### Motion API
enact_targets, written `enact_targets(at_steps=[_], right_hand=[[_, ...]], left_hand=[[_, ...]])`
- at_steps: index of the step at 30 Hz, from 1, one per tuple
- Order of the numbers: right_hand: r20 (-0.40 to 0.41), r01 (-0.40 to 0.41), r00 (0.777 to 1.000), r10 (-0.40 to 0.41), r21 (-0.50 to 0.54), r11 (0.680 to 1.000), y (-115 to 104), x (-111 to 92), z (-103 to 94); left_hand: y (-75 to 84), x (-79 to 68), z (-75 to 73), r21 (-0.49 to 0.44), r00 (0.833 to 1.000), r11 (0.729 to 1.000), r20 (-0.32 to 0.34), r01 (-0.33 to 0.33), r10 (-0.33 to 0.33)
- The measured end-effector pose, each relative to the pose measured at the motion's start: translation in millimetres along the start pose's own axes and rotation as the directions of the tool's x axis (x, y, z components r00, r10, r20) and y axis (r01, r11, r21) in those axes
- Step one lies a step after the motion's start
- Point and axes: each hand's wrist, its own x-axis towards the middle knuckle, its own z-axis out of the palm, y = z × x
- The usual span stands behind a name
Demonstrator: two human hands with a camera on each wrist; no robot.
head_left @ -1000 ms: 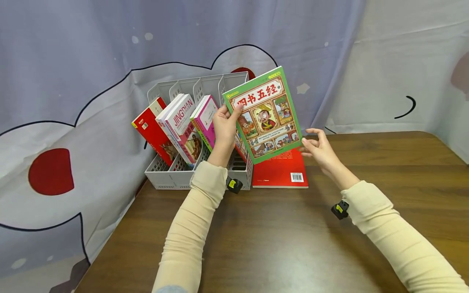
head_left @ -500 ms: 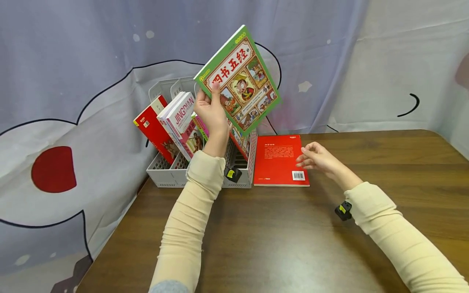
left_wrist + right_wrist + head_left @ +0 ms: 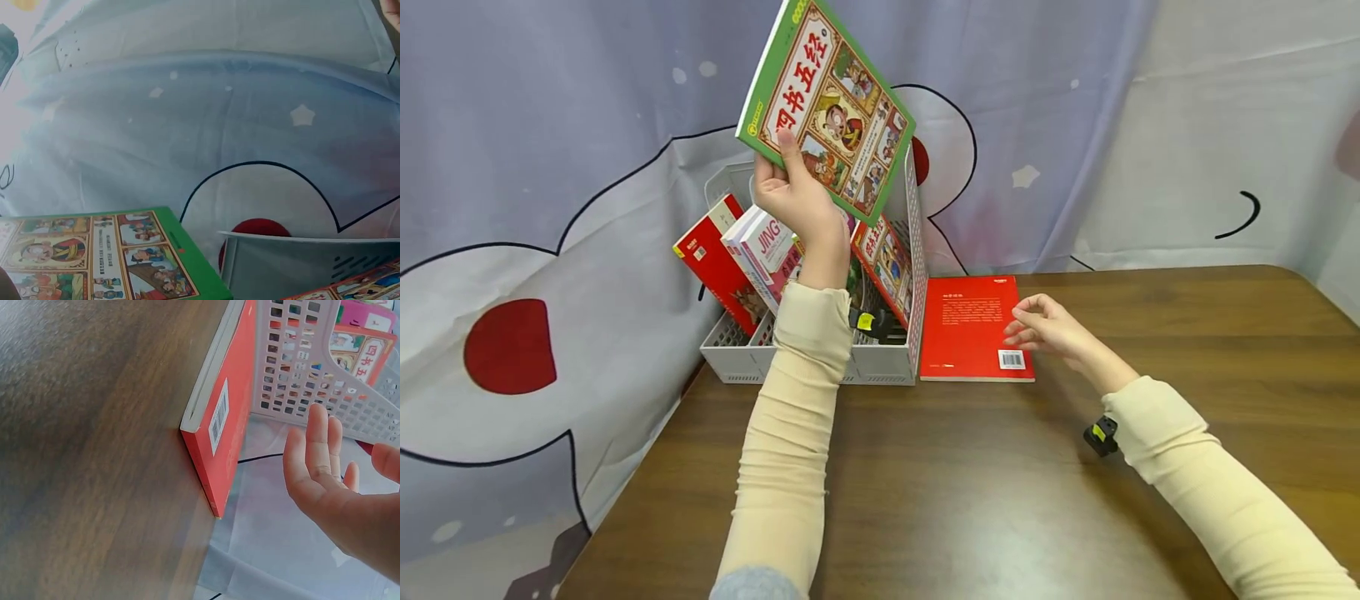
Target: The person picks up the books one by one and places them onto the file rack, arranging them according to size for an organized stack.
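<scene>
My left hand pinches a green-bordered comic-style book by its lower left edge, thumb on the cover. The book is tilted and held up above a grey file rack; part of it also shows in the left wrist view as a green book. Above the right part of a red book, which lies flat on the table with its barcode side up, hovers my right hand. Its fingers are loosely bent and hold nothing, as the right wrist view of the hand also shows.
Leaning in the rack are a red book, white-spined books and a red-bordered comic-style book. My left arm and the raised book cover part of the rack. A patterned curtain hangs behind the wooden table.
My left hand has carried the green book up and left, turning it counterclockwise and away from my right hand. The right hand has shifted slightly down and left, over the red book.
</scene>
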Motion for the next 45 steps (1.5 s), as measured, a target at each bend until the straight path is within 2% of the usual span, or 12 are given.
enact_targets(at_steps=[5,9,12,17,23,29,34,37,42,45], right_hand=[[-0.018,-0.001,1.0,0.001,0.008,1.0,-1,1,1.5],[-0.028,0.001,1.0,0.0,0.011,1.0,0,1,2.4],[-0.017,-0.005,1.0,0.006,0.015,1.0,2,0,4.2],[-0.012,-0.004,1.0,0.004,0.017,1.0,5,-1,5.7],[-0.018,0.002,1.0,-0.002,0.023,1.0,4,0,4.9],[-0.012,-0.001,1.0,0.001,0.036,0.999,3,1,7.4],[-0.013,0.001,1.0,-0.001,0.041,0.999,4,3,8.7],[-0.004,-0.001,1.0,0.001,0.041,0.999,5,3,10.1],[-0.002,0.0,1.0,0.001,0.051,0.999,5,3,12.8],[0.009,-0.001,1.0,0.001,0.045,0.999,6,3,14.4]], left_hand=[[-6.3,7.2,1.2,0.025,0.999,0.999,-0.032,-0.023,0.024],[-21.4,8.9,-2.4,0.09,0.997,0.995,-0.056,-0.051,0.056],[-35.6,8.3,-9.4,0.152,0.995,0.988,-0.083,-0.034,0.047],[-58.6,-3.0,-21.8,0.274,0.996,0.961,-0.094,0.033,-0.008],[-83.8,-29.4,-30.0,0.393,0.996,0.916,-0.054,0.082,-0.066],[-100.7,-45.3,-39.9,0.415,0.994,0.904,-0.051,0.106,-0.093],[-111.0,-52.0,-48.6,0.424,0.987,0.891,-0.071,0.163,-0.147],[-115.8,-55.0,-53.8,0.402,0.979,0.892,-0.081,0.205,-0.188],[-122.0,-58.8,-63.5,0.431,0.959,0.857,-0.11,0.282,-0.26],[-124.8,-59.2,-70.1,0.473,0.951,0.825,-0.149,0.309,-0.271]])
